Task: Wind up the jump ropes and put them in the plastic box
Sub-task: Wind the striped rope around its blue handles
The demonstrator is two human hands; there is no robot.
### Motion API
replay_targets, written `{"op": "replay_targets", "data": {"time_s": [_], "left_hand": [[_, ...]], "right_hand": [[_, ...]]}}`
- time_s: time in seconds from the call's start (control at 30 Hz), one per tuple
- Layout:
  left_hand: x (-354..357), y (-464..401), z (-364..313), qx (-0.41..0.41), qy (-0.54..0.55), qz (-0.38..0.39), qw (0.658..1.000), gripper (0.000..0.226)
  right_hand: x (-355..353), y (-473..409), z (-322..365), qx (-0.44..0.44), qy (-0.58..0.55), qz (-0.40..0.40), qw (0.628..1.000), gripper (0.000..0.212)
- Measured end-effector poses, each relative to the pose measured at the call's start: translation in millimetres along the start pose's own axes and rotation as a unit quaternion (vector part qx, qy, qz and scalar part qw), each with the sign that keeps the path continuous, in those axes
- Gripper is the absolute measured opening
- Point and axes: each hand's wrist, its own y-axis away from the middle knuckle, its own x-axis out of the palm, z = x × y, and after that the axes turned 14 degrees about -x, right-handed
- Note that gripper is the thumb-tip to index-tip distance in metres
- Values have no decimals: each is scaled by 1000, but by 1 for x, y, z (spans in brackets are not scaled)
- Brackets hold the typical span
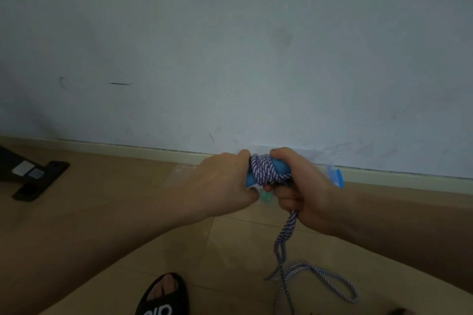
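Floor [107,202] room is seen on every side of the work, with a wall [230,46] close behind. A clear plastic box [335,176] can be made out just beyond the hands, mostly hidden. The blue handles [277,165] are clasped crosswise by the left hand [225,181], fingers curled. The striped rope [263,169] is coiled round them; its slack is pinched by the right hand [304,192] and hangs downward in loops. Winding is judged unfinished.

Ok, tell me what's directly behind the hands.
A clear plastic box with a blue latch against the wall; the left hand and right hand cover its middle.
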Motion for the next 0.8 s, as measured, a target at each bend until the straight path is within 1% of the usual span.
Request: {"op": "replay_targets", "data": {"time_s": [0.07,0.1,0.17,0.23,0.33,0.37,0.4,0.43,0.47,0.53,0.57,0.7,0.73,0.77,0.8], "left_hand": [[-6,-3,3,-13,103,91,990,32],[-10,-5,5,-23,165,148,975,31],[-18,-5,6,-32,271,251,929,34],[-23,-1,4,-65,335,312,887,41],[-23,3,6,-160,414,400,801,55],[-22,4,9,-166,433,414,783,55],[-20,5,11,-161,450,416,774,53],[-19,4,14,-153,465,407,772,49],[-18,4,15,-146,473,389,777,46],[-16,3,15,-142,484,353,788,41],[-15,2,14,-142,491,343,788,40],[-12,1,12,-153,517,318,780,37],[-11,0,14,-157,518,308,782,37],[-9,-2,16,-160,511,296,791,36],[-8,-3,19,-159,492,284,807,35]], "right_hand": [[-4,-2,1,-8,6,-2,1000,29],[-6,-3,2,-10,6,-3,1000,29],[-9,-3,3,-11,10,-1,1000,30],[-10,-3,4,-14,20,5,1000,30],[-11,-3,5,-27,24,1,999,29],[-12,-3,6,-30,23,1,999,29],[-13,-3,7,-32,20,6,999,29],[-14,-4,8,-34,15,17,999,32],[-15,-5,9,-36,9,36,999,36],[-15,-6,10,-36,16,75,996,50],[-15,-7,9,-34,32,86,995,57],[-10,-3,-7,-21,132,80,988,78],[-7,0,-12,-24,172,86,981,78],[-3,3,-17,-33,216,97,971,72],[0,6,-20,-50,264,117,956,62]]}}
